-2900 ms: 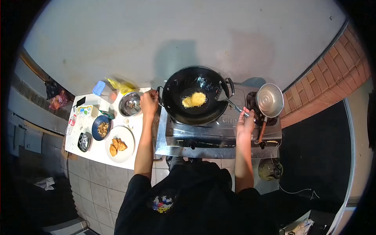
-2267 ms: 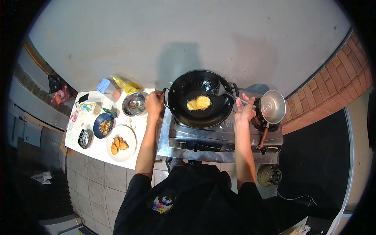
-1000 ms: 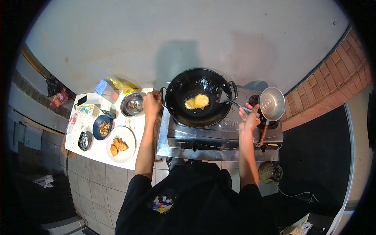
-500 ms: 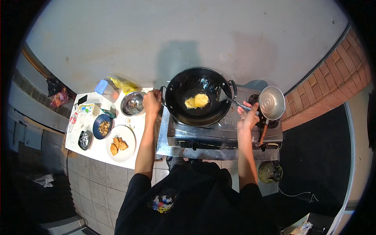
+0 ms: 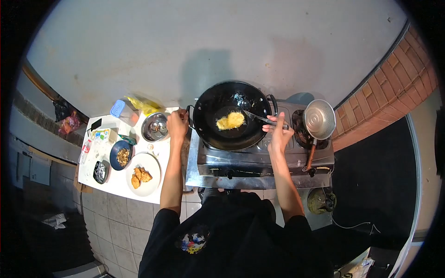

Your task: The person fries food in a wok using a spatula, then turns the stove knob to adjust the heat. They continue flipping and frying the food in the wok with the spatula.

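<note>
A black wok [image 5: 232, 139] sits on the left burner of the gas stove [image 5: 250, 160]. In its oil lie yellow battered pieces [image 5: 230, 121] touching each other. My left hand [image 5: 177, 124] is closed around the wok's left handle. With my right hand [image 5: 279, 134] I grip the handle of a spatula [image 5: 264, 118]; its blade is inside the wok, close to the right of the yellow pieces. Beside my left hand, a steel bowl [image 5: 155, 138] stands on the white table [image 5: 153, 197].
A saucepan [image 5: 319, 119] with a wooden handle rests at the right burner. On the table are a plate [image 5: 150, 187] of fried pieces, a blue bowl [image 5: 114, 160], a small black bowl [image 5: 100, 172] and a blue-lidded container [image 5: 121, 110]. A gas cylinder [image 5: 321, 200] stands below.
My right hand has moved left toward the wok, and the spatula blade has gone from near the right rim to close beside the yellow pieces. My left hand stays at the handle.
</note>
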`<state>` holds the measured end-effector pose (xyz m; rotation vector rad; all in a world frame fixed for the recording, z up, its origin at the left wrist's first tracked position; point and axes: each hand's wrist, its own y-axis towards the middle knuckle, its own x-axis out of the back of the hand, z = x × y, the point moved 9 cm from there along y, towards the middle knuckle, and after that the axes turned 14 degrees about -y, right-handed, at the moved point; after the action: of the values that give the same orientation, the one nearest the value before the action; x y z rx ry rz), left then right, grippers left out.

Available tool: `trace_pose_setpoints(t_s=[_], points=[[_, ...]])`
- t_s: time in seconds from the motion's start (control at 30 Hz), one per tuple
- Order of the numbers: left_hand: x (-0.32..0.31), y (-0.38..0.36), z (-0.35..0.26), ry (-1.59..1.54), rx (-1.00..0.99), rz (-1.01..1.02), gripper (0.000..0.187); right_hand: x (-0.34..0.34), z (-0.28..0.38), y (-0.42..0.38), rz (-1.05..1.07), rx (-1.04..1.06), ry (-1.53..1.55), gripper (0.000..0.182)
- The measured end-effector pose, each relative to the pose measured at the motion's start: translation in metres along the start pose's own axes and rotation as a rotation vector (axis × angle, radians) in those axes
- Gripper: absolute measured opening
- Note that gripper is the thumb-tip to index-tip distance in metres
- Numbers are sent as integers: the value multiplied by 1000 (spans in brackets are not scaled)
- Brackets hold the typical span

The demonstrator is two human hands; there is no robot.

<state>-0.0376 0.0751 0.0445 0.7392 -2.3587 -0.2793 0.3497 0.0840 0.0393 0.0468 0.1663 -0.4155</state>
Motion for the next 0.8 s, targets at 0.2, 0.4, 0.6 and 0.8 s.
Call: trace_pose_setpoints(t_s=[0.2,0.4,0.6,0.8], points=[[1,0,2,-15,5,-7,15,-7,-1,4,25,23,-9,41],[1,0,4,-28,8,-16,16,-9,-2,8,52,48,-20,41],[-2,1,9,-22,11,-5,16,-6,3,9,60,84,-38,42],[1,0,5,-17,15,-15,16,0,6,9,58,78,-54,41]])
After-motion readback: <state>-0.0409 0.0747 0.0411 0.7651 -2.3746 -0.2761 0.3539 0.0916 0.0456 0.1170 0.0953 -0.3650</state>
